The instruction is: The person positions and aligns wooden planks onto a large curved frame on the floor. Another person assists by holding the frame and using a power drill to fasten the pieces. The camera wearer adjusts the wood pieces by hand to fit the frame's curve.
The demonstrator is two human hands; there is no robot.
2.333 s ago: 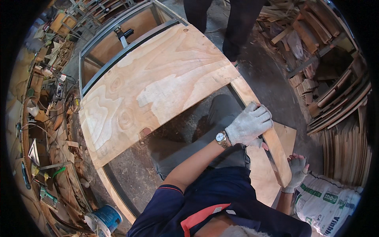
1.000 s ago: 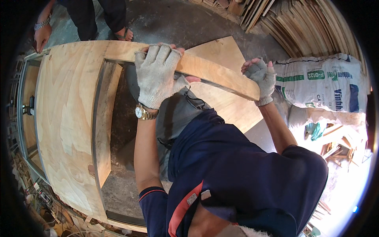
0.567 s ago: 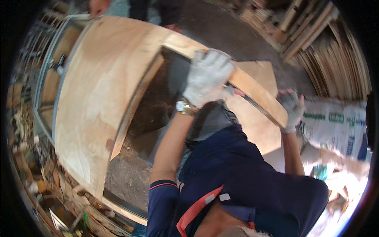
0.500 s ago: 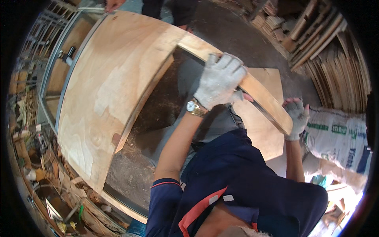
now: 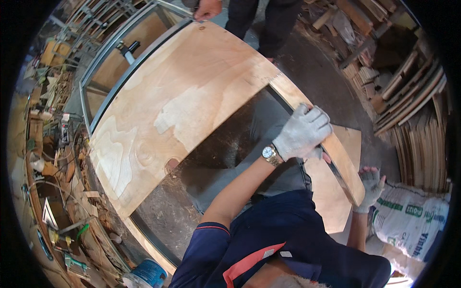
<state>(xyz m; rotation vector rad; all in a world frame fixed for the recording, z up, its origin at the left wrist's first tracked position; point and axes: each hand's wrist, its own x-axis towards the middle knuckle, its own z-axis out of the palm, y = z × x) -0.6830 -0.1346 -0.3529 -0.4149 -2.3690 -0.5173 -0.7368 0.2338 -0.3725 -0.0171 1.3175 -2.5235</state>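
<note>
A large plywood panel (image 5: 149, 110) has two long wooden rails reaching toward me with a gap between them. My left hand (image 5: 305, 132), in a white knitted glove with a watch at the wrist, is wrapped round the right-hand rail (image 5: 338, 161). Beside that rail's near end is my right hand (image 5: 371, 188), gloved with bare fingertips showing. Its fingers are apart, and the rail end hides part of the palm. At the far corner of the panel, another person's hand (image 5: 208, 8) touches the edge.
A metal-framed structure (image 5: 98, 91) adjoins the panel's far left edge. Curved wooden sheets (image 5: 422, 153) stand at right, above a white printed sack (image 5: 408, 218). A plywood sheet (image 5: 348, 139) lies beyond the rail. A blue bucket (image 5: 146, 274) and scattered offcuts lie at lower left.
The panel, rails and both my hands appear farther right and lower, as does the background. My left hand keeps its grip on the rail. More of the other person's hand shows.
</note>
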